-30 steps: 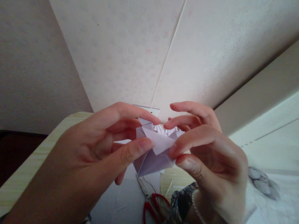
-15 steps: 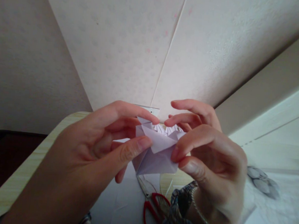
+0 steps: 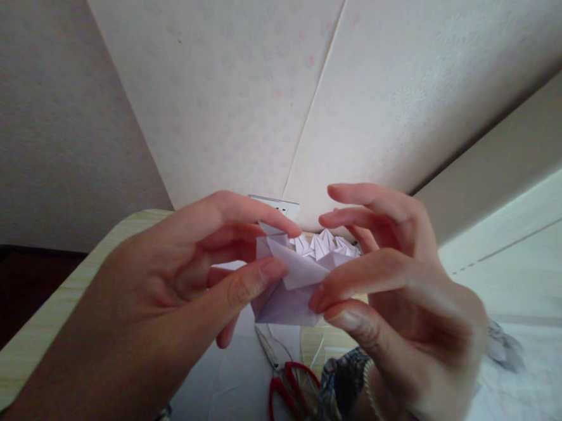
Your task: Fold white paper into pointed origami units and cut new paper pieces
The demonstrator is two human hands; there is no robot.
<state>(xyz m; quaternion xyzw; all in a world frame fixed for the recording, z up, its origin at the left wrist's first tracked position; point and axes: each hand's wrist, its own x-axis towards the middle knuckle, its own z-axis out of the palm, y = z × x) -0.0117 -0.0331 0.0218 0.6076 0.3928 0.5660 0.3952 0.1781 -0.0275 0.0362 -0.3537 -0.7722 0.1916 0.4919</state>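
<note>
A small folded piece of white paper (image 3: 287, 303) is held up between my two hands, its upper flap standing partly open. My left hand (image 3: 186, 281) grips its left side, thumb on the front and index finger along the top edge. At the right edge, my right hand (image 3: 399, 300) pinches the paper between thumb and index finger, with the other fingers raised and apart. Part of the paper's back is hidden by my fingers.
Several folded white paper pieces (image 3: 324, 243) stand behind my hands on the wooden table (image 3: 132, 230). Red-handled scissors (image 3: 278, 369) lie below, on white paper sheets (image 3: 233, 373). A wall socket (image 3: 281, 205) is at the back. White fabric (image 3: 527, 391) lies at the right.
My right thumb and index finger have shifted slightly left along the paper's edge, while the rest of that hand has moved right. My left hand stays almost still.
</note>
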